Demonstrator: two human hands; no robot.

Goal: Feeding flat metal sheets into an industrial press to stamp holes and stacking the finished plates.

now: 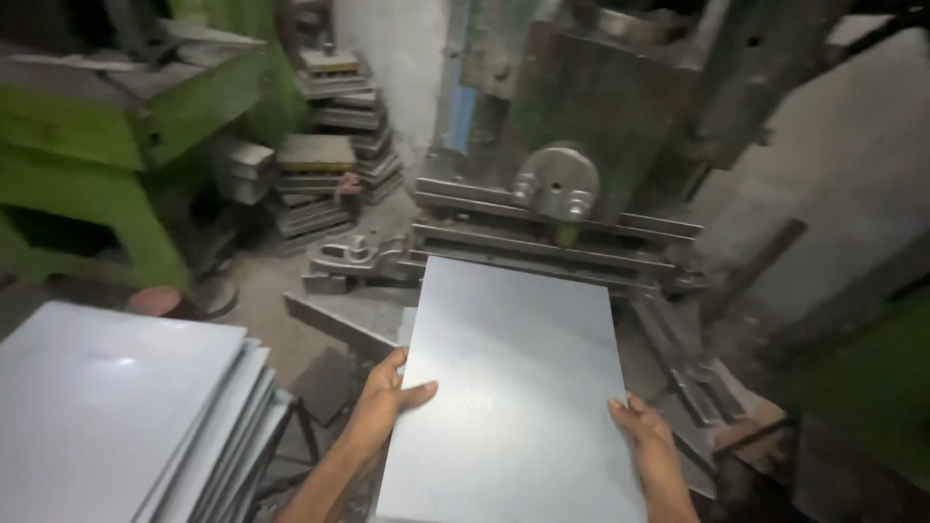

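Both hands (387,397) grip metal sheet (518,387) edges | flat, long axis toward press (557,184)

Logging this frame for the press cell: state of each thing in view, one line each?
left hand: gripping the sheet's left edge, thumb on top.
right hand: gripping the sheet's right edge.
metal sheet: held flat, far edge at the press bed.
press: bed bare, round die part above it.
sheet stack: piled at left, edges fanned.
block stacks: piled on the floor.
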